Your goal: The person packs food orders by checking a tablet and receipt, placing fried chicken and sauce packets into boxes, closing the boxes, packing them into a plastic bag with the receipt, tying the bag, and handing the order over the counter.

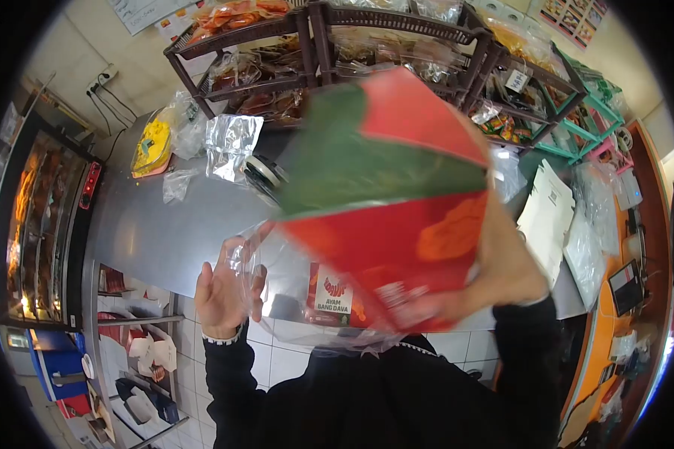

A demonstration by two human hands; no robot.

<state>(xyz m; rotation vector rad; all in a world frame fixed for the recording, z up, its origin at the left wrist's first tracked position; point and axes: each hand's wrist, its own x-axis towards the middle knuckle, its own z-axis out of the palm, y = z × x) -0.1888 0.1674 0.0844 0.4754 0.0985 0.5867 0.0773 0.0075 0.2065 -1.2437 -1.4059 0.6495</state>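
Note:
A red and green cardboard food box (397, 187), blurred by motion, is raised in front of me and fills the middle of the view. My right hand (502, 262) is wrapped round its right side and lower edge. On the left, my left hand (228, 288) holds a clear plastic bag (281, 258), its fingers partly spread and the film stretched over them. The bag reaches right, under the raised box. Beneath it, near the counter's front edge, shows a second red box (335, 295) with a white "Ayam Bang Dava" label.
Behind the steel counter (138, 232) stand brown crates (254, 45) of bagged goods. A yellow-filled tray (152, 146), a silver pouch (232, 146) and flat white cardboard (548, 217) lie on top. A lit display cabinet (45, 224) is at left, an orange counter (614, 299) at right.

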